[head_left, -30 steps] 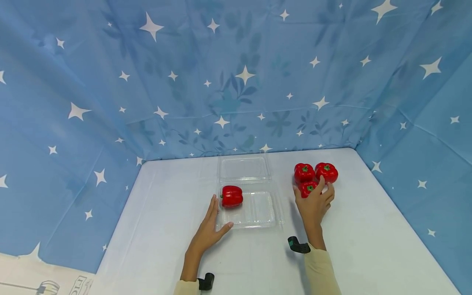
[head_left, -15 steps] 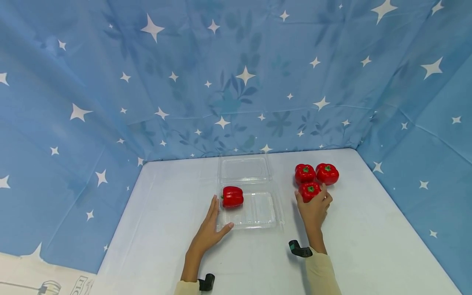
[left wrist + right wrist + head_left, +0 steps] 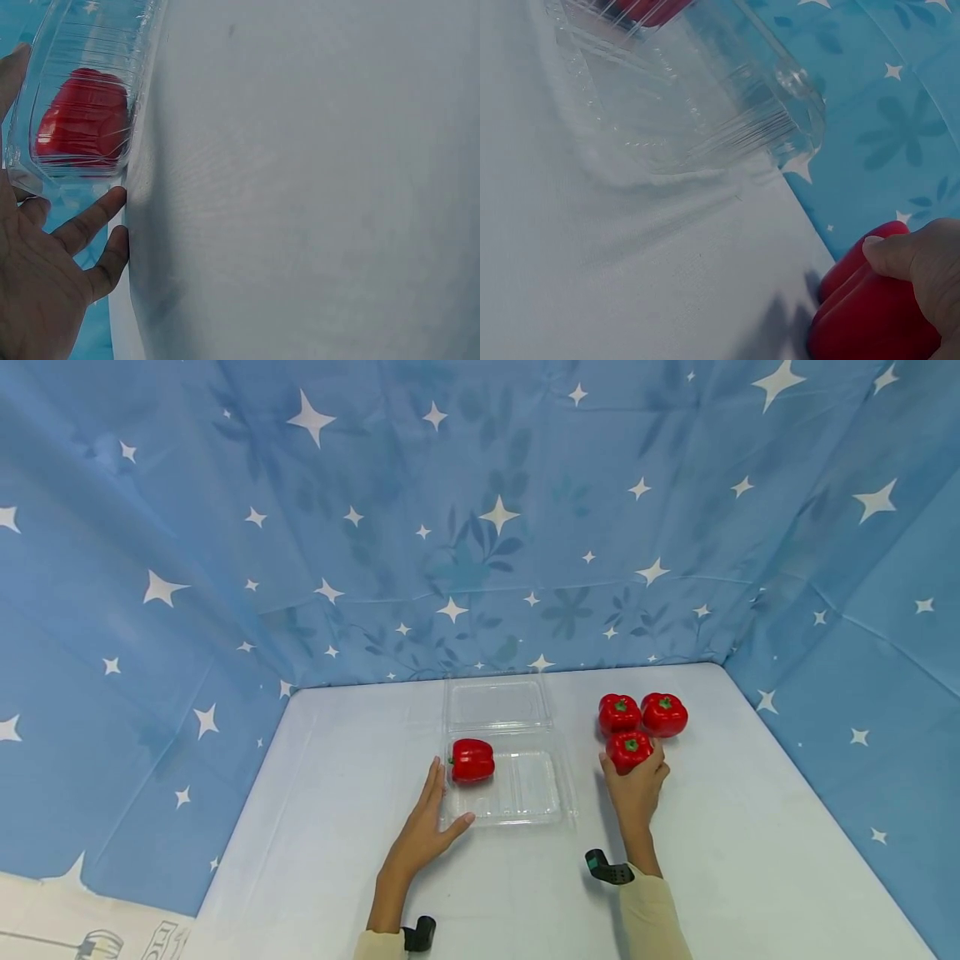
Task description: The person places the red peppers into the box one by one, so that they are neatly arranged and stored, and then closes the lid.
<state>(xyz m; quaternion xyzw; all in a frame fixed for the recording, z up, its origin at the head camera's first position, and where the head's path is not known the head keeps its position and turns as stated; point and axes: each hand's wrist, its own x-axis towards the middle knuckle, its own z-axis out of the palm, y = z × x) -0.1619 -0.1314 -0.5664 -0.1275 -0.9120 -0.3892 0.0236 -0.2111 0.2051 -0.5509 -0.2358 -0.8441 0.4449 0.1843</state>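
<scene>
A clear plastic clamshell box [image 3: 525, 785] lies opened flat on the table, its lid [image 3: 497, 704] folded to the back. One red bell pepper [image 3: 472, 761] lies on its side in the box's left part. My left hand [image 3: 422, 837] rests at the box's left front corner, fingers straight and thumb spread; the left wrist view shows the fingertips beside the box wall [image 3: 142, 97]. On the right, my right hand [image 3: 636, 789] grips the nearest of three red bell peppers [image 3: 629, 748], thumb on its left side and fingers on its right. The right wrist view shows the thumb across that pepper [image 3: 870, 307].
Two more red bell peppers [image 3: 619, 713] stand upright just behind the gripped one. A blue star-patterned curtain [image 3: 480, 568] hangs along the back and both sides of the white-covered table [image 3: 337, 793]. Each wrist wears a small black device [image 3: 610, 867].
My right hand has closed in around the nearest pepper, its fingers drawn down from above to the pepper's right side. The left hand and the box have stayed in place.
</scene>
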